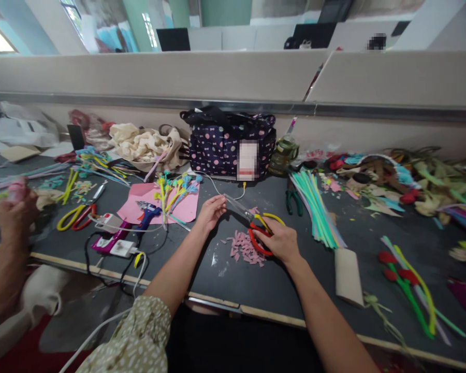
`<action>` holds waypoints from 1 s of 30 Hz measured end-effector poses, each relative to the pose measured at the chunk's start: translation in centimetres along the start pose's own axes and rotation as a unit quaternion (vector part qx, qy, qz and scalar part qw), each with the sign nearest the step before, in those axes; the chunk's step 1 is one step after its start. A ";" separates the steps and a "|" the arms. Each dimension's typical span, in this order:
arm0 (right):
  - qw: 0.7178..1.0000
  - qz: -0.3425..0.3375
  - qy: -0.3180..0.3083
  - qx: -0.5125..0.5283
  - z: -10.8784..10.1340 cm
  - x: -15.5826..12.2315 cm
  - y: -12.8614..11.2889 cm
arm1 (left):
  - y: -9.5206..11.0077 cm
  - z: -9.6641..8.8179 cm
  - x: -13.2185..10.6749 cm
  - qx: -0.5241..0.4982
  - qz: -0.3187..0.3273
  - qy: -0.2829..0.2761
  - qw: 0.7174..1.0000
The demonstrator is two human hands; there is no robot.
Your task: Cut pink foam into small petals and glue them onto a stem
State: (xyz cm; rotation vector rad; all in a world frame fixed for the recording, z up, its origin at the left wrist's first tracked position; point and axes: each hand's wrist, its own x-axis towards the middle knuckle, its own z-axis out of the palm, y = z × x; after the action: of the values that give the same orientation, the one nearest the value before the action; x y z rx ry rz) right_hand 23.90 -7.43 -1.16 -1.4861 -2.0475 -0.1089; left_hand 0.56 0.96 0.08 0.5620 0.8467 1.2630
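Observation:
My right hand (282,239) grips a pair of scissors (238,208) with one red and one yellow handle, its blades pointing away to the left. My left hand (213,212) is pinched closed beside the blade tips; anything between its fingers is too small to make out. Below the scissors, on the dark table (207,280), lies a loose heap of small pink cut pieces (244,249). A bundle of green and pale fuzzy stems (314,207) lies to the right of my right hand, with dark green pliers (294,201) nearer to it.
A patterned bag (213,147) and a green bottle (283,155) stand at the back. Left are yellow-and-blue stem flowers (171,191), glue guns (146,215), a power strip (122,247) with cords and more scissors (75,215). Another person's hand (17,204) works at far left. A beige roll (348,277) lies right.

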 end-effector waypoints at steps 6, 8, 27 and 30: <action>1.000 0.003 -0.008 0.014 0.2 0.0 0.1 | 0.3 0.0 0.2 -0.003 -0.018 0.002 1.000; 1.000 0.004 -0.006 0.020 0.2 0.0 0.1 | 0.3 -0.2 0.4 0.002 -0.020 -0.001 1.000; 0.999 0.002 0.020 0.045 0.2 0.1 -0.1 | -0.1 -1.0 0.5 0.071 0.031 -0.018 0.997; 0.999 0.000 0.022 0.047 0.1 0.2 -0.2 | -0.1 -1.2 0.5 0.080 0.037 -0.016 0.996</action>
State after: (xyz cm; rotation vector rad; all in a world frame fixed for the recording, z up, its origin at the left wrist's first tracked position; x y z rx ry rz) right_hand 23.64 -7.30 -1.07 -1.4138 -1.9907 -0.0456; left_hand -0.28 1.35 -0.81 0.7461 0.9120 1.2556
